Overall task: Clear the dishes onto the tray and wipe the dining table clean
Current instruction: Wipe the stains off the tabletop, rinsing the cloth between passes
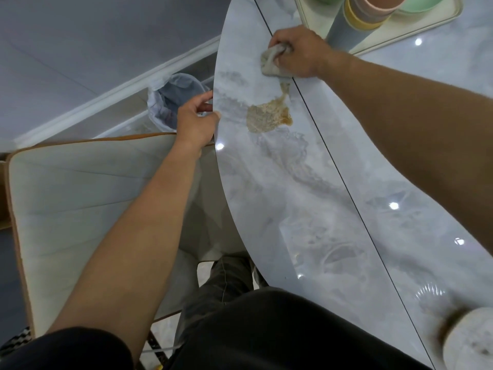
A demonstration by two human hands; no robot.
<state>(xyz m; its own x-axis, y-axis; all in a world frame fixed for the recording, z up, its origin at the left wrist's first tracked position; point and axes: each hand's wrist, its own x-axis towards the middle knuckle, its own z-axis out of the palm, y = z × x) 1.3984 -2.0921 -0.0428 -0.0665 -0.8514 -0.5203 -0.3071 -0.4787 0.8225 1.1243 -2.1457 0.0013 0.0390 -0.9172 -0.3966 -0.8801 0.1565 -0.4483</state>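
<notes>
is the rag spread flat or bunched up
Bunched up: the grey wiping cloth is crumpled into a wad, gripped in the right hand and pressed on the blue-grey marble tabletop.

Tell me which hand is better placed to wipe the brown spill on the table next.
The right hand: it grips the cloth, just beyond the spill. The left hand holds no cloth and is at the table edge.

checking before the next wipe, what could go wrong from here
The brown spill lies close to the table edge; swept that way by the cloth in the right hand, it could slip past the left hand onto the chair. The cup stack right behind that hand could get knocked.
</notes>
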